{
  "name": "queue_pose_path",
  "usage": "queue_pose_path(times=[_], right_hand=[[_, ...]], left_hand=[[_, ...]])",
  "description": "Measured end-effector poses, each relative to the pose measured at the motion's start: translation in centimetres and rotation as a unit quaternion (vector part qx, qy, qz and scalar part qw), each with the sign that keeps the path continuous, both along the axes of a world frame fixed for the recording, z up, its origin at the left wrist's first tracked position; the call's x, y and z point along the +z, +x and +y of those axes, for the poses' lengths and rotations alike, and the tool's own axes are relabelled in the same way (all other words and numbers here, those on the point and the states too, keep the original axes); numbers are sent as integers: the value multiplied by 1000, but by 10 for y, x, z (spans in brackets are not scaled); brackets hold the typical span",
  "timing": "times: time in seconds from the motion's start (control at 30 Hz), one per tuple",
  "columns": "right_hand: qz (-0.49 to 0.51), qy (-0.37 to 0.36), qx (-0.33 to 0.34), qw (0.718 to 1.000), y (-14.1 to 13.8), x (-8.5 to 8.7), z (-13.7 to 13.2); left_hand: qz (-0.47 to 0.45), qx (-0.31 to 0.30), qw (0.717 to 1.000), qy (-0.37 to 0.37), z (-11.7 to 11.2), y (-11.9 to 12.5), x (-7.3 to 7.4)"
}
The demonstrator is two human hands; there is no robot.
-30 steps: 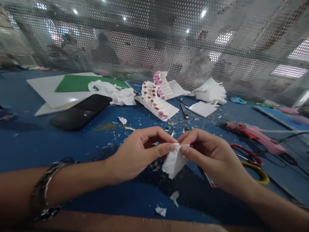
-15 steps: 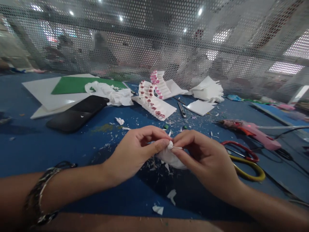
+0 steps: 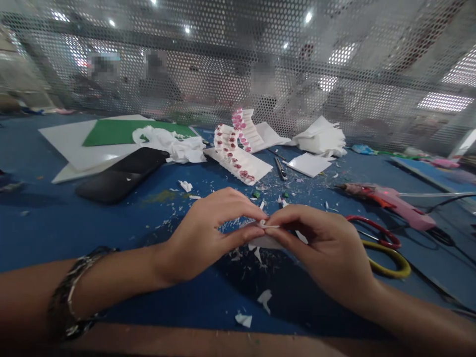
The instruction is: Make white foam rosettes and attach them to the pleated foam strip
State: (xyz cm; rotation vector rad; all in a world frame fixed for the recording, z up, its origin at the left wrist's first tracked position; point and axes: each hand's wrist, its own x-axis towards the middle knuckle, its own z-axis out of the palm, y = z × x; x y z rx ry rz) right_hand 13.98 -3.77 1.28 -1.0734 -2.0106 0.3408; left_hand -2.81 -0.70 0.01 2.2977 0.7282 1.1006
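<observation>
Between both hands is a small piece of thin white paper (image 3: 266,241), with a tiny curled edge showing at the fingertips. My left hand (image 3: 213,233) pinches the curled end between thumb and forefinger. Its partner, my right hand (image 3: 320,238), pinches the same paper from the other side, close enough that the fingertips nearly meet. Part of the paper is hidden behind the right fingers. Scissors with a red and yellow handle (image 3: 390,265) lie just beyond the right hand, their blades mostly out of sight.
A pink glue gun (image 3: 397,203) with a cord lies at right. Farther back are pleated paper strips with red and pink pieces (image 3: 238,158), stacked white paper (image 3: 322,136), a metal clipper-like tool (image 3: 280,168), a black phone (image 3: 122,176) and a green sheet (image 3: 111,131). Scraps (image 3: 243,320) litter the blue tabletop.
The white bunched bit at the fingertips now looks flatter, with a small curl at its edge. My left fingers have arched higher, and both hands remain in nearly the same place.
</observation>
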Motion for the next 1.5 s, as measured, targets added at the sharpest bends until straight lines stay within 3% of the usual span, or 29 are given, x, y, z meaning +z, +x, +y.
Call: queue_pose_path(times=[0.07,0.27,0.5,0.8,1.07,1.23,1.33,1.5], right_hand=[[1,1,-1,1000,0,0,1],[29,1,0,1000,3,-4,4],[-68,105,58,991,6,-1,5],[-93,61,22,994,3,4,2],[-195,170,36,965,12,-1,3],[-274,196,49,940,16,-2,6],[-289,220,41,931,17,-1,8],[-296,230,85,923,19,0,9]], left_hand=[[22,8,1000,5,0,-1,1],[5,40,997,-71,0,3,1],[-57,13,982,-182,2,4,0],[-87,-46,943,-318,5,4,-1],[-70,-46,941,-327,6,5,-3],[-46,-46,944,-323,6,4,-4],[-45,-53,942,-329,6,4,-4],[-45,-49,938,-341,7,5,-3]])
